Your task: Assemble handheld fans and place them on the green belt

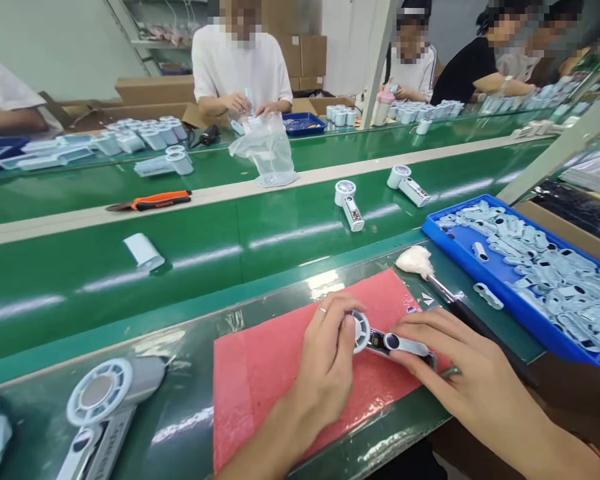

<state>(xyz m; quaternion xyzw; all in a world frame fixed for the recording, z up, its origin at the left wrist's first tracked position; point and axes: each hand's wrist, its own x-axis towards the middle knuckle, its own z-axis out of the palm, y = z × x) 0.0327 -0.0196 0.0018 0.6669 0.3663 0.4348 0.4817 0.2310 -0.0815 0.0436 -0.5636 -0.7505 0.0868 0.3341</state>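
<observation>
A pale-blue handheld fan (361, 331) lies over a red mat (260, 373), its round slotted head to the left and its handle to the right. My left hand (330, 347) is closed around the fan head. On the handle, a narrow cover piece with a dark oval (405, 343) sits between the thumb and fingers of my right hand (460, 360). Beside that piece, part of the handle's dark inside shows. A thin metal rod end (450, 371) pokes out by my right hand; the rest is hidden.
A blue tray (433, 230) of cover pieces stands right. Near it lies a black-handled tool (473, 320) with a white wrapped tip. Another fan (105, 393) is at front left. Fans (350, 203) and a handle shell (144, 252) rest on the green belt; orange pliers (160, 200) lie beyond. Co-workers sit opposite.
</observation>
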